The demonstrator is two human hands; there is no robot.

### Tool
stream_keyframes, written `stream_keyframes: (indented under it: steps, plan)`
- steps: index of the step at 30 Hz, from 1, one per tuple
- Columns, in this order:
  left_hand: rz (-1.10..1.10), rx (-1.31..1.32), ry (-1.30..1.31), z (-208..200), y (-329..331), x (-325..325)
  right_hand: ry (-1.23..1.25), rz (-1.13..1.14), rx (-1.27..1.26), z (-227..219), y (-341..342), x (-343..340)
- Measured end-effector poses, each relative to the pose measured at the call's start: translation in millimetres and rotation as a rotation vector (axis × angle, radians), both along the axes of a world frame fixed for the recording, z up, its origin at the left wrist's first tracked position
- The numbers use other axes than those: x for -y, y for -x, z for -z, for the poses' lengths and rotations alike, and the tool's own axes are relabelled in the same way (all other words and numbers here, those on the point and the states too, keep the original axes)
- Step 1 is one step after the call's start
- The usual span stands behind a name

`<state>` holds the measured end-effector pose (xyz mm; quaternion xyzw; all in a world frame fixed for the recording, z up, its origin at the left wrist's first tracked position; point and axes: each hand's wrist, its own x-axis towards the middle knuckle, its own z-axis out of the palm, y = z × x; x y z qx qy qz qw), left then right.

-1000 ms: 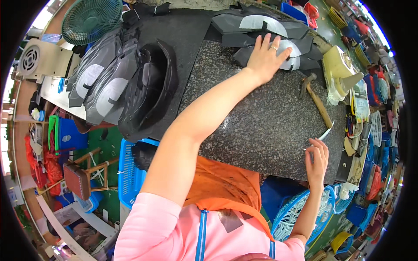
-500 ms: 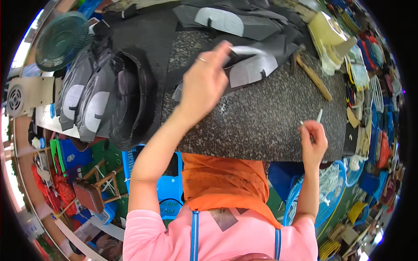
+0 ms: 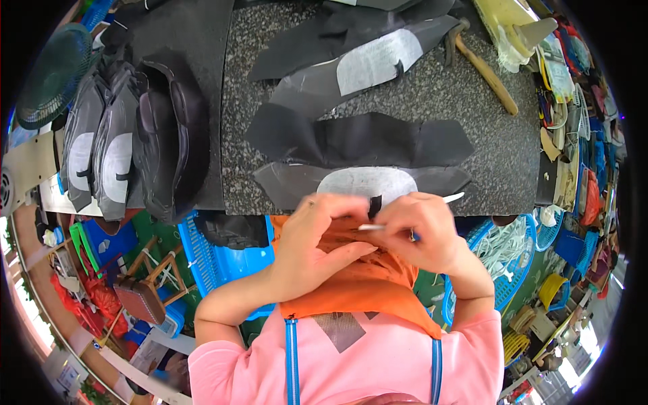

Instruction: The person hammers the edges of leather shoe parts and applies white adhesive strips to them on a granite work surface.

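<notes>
Black shoe piece (image 3: 364, 183) between pinching hands (image 3: 317, 233)

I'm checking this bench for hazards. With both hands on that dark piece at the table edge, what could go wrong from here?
1. The right hand holds a thin white tool close to the left hand, so it might poke a finger.
2. The dark piece hangs at the table edge and could slip off.
3. The hammer lies near the far corner, where a nudge might knock it down.

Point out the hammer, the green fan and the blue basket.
hammer (image 3: 487, 71): head view, middle of its wooden handle.
green fan (image 3: 54, 74): head view, its grille.
blue basket (image 3: 214, 260): head view, its slatted wall.
</notes>
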<state>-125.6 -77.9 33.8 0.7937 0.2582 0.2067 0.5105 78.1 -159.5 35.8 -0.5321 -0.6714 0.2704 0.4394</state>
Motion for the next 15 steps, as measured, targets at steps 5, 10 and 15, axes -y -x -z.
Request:
stream_keyframes:
  steps: [5, 10, 15]
  plan:
    - [-0.309, 0.006, -0.003, -2, 8, -16, 0.207, 0.118, 0.134, -12, 8, -19]
    - [-0.35, -0.148, -0.438, 34, 6, -54, 0.363, 0.271, 0.204, -7, 4, -24]
    - [-0.367, -0.46, -0.781, 28, 2, -70, 0.492, 0.295, 0.197, -7, 2, -21]
